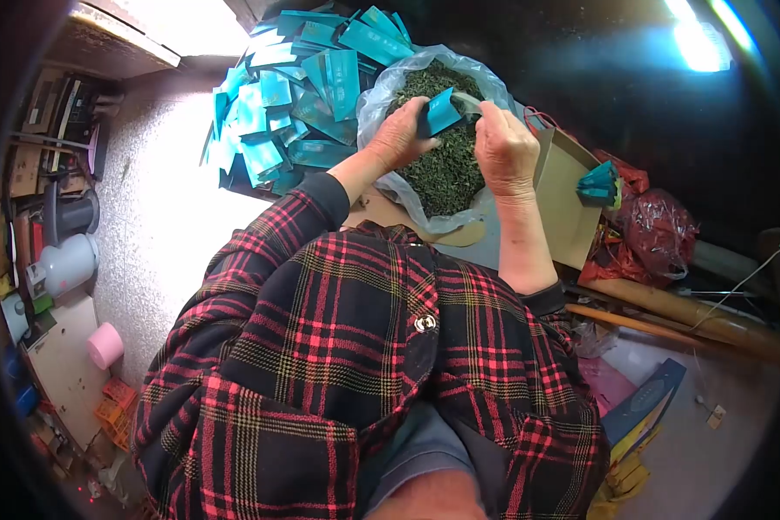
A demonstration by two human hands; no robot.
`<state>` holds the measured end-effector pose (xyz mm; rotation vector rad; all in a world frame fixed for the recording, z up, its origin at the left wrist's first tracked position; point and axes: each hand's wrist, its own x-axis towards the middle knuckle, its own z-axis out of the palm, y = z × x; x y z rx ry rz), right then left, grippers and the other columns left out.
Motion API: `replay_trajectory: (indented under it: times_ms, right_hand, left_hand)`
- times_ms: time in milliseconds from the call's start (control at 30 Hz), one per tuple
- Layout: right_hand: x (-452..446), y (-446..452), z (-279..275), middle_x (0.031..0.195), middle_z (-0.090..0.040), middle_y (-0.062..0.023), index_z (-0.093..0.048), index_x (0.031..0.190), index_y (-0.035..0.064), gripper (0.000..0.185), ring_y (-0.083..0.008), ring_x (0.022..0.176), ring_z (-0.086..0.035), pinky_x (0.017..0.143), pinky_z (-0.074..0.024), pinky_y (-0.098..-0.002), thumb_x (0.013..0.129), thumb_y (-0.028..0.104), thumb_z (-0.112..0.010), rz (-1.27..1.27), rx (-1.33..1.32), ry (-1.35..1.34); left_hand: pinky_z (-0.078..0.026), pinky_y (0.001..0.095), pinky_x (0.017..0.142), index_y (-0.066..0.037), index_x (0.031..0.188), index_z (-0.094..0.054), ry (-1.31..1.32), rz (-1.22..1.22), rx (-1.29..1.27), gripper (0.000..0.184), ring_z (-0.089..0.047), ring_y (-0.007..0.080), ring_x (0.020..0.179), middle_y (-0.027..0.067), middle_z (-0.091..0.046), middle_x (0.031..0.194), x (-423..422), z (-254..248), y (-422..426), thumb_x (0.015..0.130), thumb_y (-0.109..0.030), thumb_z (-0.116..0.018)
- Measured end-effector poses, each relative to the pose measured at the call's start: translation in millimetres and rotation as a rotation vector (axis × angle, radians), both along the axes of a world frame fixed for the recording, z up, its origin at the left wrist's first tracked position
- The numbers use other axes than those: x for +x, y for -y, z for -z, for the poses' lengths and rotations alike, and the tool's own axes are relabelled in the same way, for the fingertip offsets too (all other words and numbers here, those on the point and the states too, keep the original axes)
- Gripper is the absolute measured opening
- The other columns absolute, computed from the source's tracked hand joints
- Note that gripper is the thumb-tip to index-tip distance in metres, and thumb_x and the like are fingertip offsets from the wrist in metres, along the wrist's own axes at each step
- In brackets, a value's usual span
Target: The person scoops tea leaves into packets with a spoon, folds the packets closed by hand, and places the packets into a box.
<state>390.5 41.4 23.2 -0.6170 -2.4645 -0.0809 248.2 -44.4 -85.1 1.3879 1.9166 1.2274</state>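
Observation:
Above the bag of dried green leaves (446,182), my left hand (399,137) grips a small blue packet (440,113), which is tilted. Closed fingers of my right hand (505,147) hold a pale scoop (470,104) whose end is at the packet's opening. The leaves fill a clear plastic bag (498,85) with its rim folded outward. To the left of that bag lies a large heap of blue packets (264,121). What is inside the held packet is hidden.
An open cardboard box (563,204) stands right of the leaves, with a bundle of blue packets (598,184) at its right edge. Red plastic bags (659,225) lie farther right. A pink roll (106,347) and an orange crate (115,412) are at the lower left.

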Motion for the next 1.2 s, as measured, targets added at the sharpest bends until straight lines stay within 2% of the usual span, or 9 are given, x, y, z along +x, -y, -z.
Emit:
replay_trajectory:
  times_ms: [167,300,400,467,767,933,1000,1133,1200]
  right_hand:
    - [-0.4,-1.1,-0.4,0.066,-0.057,-0.0054,-0.062,0.09,0.0109,0.016,-0.0219,0.059,-0.058,0.052,-0.0472,-0.033,0.077,0.004,-0.057,-0.069,0.063,0.076]
    - [11.4,-14.5,2.0,0.066,-0.059,-0.0074,-0.063,0.091,0.0102,0.016,-0.0232,0.06,-0.06,0.054,-0.0481,-0.0322,0.077,0.006,-0.057,0.04,0.058,-0.2]
    - [28.0,-22.2,55.8,0.069,-0.062,-0.0126,-0.063,0.092,0.0085,0.016,-0.0292,0.064,-0.061,0.059,-0.0498,-0.0374,0.078,0.007,-0.055,0.38,-0.711,-0.299]
    - [40.9,-35.9,114.9,0.071,-0.063,-0.015,-0.062,0.092,0.0081,0.016,-0.0327,0.066,-0.061,0.062,-0.0497,-0.0409,0.078,0.009,-0.054,0.39,-0.676,-0.216]
    - [45.1,-35.2,158.3,0.095,-0.063,-0.0186,-0.06,0.101,0.0116,0.023,-0.0385,0.086,-0.061,0.073,-0.0486,-0.0468,0.078,0.013,-0.055,0.372,-0.573,0.138]
    - [40.9,-25.1,121.1,0.108,-0.06,-0.0178,-0.057,0.11,0.0105,0.031,-0.0368,0.099,-0.058,0.081,-0.0478,-0.0432,0.078,0.015,-0.057,0.31,-0.576,0.275]
    - [31.0,-21.8,94.3,0.115,-0.056,-0.0191,-0.053,0.117,0.0064,0.039,-0.0369,0.107,-0.053,0.089,-0.0439,-0.0418,0.082,0.023,-0.058,0.194,-0.494,-0.116]
    - [0.8,5.6,22.5,0.127,-0.045,-0.024,-0.04,0.13,-0.0039,0.063,-0.0386,0.12,-0.043,0.102,-0.0333,-0.0417,0.089,0.042,-0.053,-0.056,-0.304,-0.491]
    - [-8.8,9.9,18.4,0.129,-0.043,-0.0248,-0.038,0.131,-0.0042,0.066,-0.0392,0.122,-0.041,0.103,-0.0321,-0.0425,0.089,0.045,-0.051,-0.104,-0.278,-0.421]
  left_hand:
    - [-0.046,0.0403,0.086,-0.008,0.123,-0.041,0.048,0.006,0.004,0.072,-0.057,0.0365,0.101,0.02,-0.058,0.108,1.9,3.2,2.4,0.064,-0.02,-0.08]
    - [-0.048,0.0358,0.084,-0.007,0.124,-0.04,0.147,0.026,0.024,0.073,-0.058,0.0279,0.1,0.0154,-0.058,0.108,-1.3,14.8,5.0,0.064,-0.017,-0.081]
    - [-0.049,0.0325,0.083,-0.007,0.124,-0.04,0.303,0.067,0.09,0.073,-0.056,0.0216,0.1,0.0112,-0.056,0.109,0.9,18.4,3.3,0.065,-0.013,-0.081]
    - [-0.049,0.0295,0.082,-0.007,0.125,-0.039,0.515,0.129,0.198,0.073,-0.053,0.0161,0.101,0.0071,-0.053,0.111,4.6,18.5,1.0,0.065,-0.009,-0.081]
    - [-0.05,0.0305,0.082,-0.008,0.127,-0.036,0.31,0.077,0.201,0.075,-0.05,0.014,0.106,0.0062,-0.05,0.114,-2.2,19.7,-13.8,0.067,-0.004,-0.08]
    - [-0.05,0.0315,0.085,-0.01,0.129,-0.034,0.529,0.119,0.239,0.077,-0.053,0.0154,0.106,0.0076,-0.051,0.117,2.5,-7.8,-7.1,0.067,-0.004,-0.079]
    - [-0.05,0.032,0.086,-0.01,0.129,-0.033,0.682,0.102,0.305,0.078,-0.055,0.0163,0.105,0.0081,-0.052,0.117,-0.6,-15.0,-11.0,0.067,-0.004,-0.079]
    - [-0.05,0.0325,0.087,-0.01,0.128,-0.035,0.41,0.066,0.307,0.076,-0.057,0.0181,0.103,0.0086,-0.053,0.116,-2.5,-10.5,-19.6,0.067,-0.004,-0.079]
    - [-0.05,0.0331,0.085,-0.009,0.127,-0.037,0.344,0.095,0.343,0.075,-0.057,0.0212,0.103,0.0106,-0.053,0.116,-2.4,-15.1,-23.8,0.066,-0.008,-0.08]
